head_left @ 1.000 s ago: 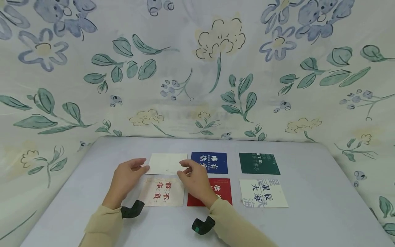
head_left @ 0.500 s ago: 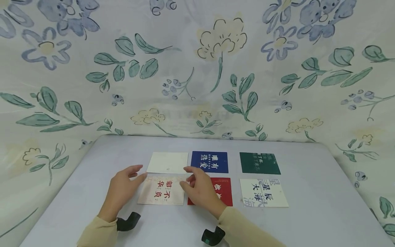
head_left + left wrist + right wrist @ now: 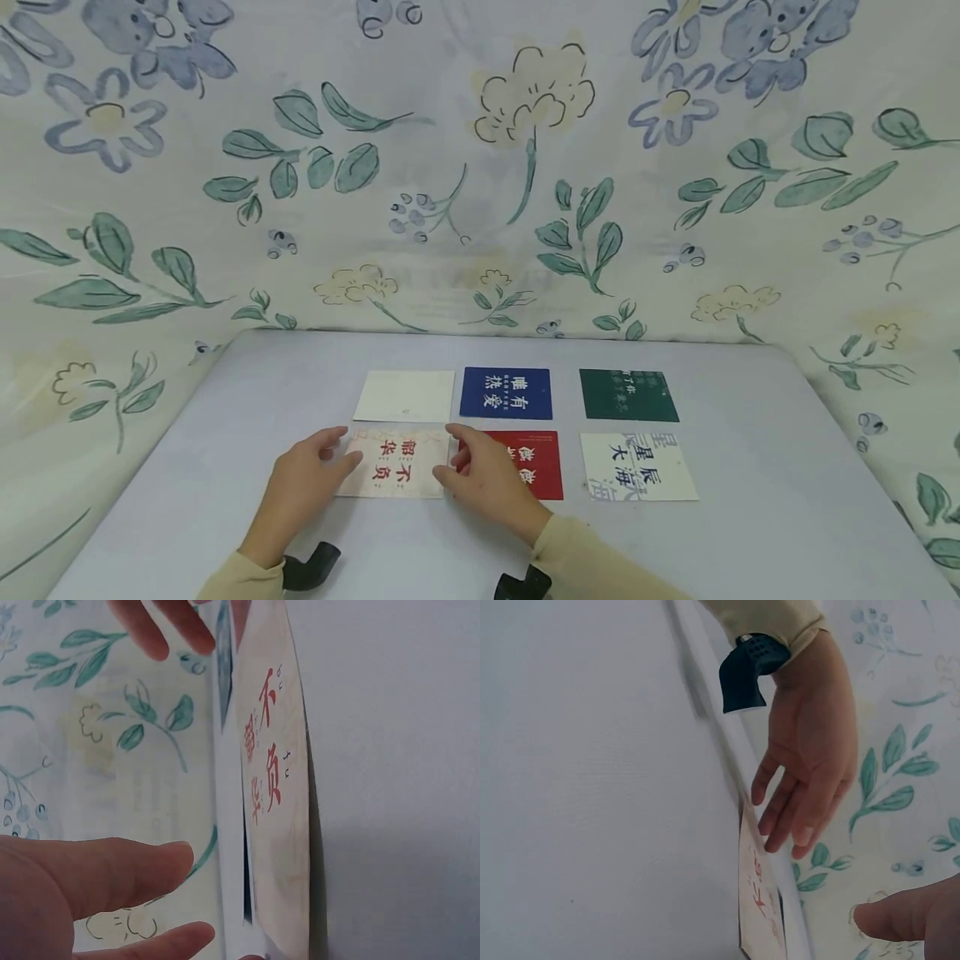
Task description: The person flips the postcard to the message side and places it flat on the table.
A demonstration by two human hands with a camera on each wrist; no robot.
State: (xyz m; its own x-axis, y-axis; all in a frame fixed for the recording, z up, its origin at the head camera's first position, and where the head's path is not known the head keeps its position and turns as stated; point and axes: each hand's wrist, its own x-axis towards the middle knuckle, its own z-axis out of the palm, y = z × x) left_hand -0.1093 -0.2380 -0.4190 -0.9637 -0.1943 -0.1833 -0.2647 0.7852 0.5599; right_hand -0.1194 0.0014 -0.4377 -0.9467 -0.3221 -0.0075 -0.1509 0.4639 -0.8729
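Observation:
A cream card with red characters [image 3: 397, 475] lies on the table between the two hands in the head view. My left hand [image 3: 303, 483] is at its left edge, thumb and fingers apart and loosely bent. At the right edge is my right hand [image 3: 495, 479], its thumb tip by the card's side and its palm over part of a red card [image 3: 543, 467]. The left wrist view shows the cream card [image 3: 281, 825] at a low angle, with the left thumb [image 3: 127, 874] off to its side. In the right wrist view, the left fingertips are close to the card's end.
Behind the cream card lies a blank off-white card [image 3: 405, 396], with a blue card [image 3: 506, 393] beside it. Farther right are a dark green card [image 3: 630, 395] and a white card with blue characters [image 3: 637, 467]. A floral cloth [image 3: 450, 192] hangs behind the white table [image 3: 750, 433].
Both hands have moved back toward the person, from the sides of the blank card to the sides of the cream card with red characters. The cards look unmoved.

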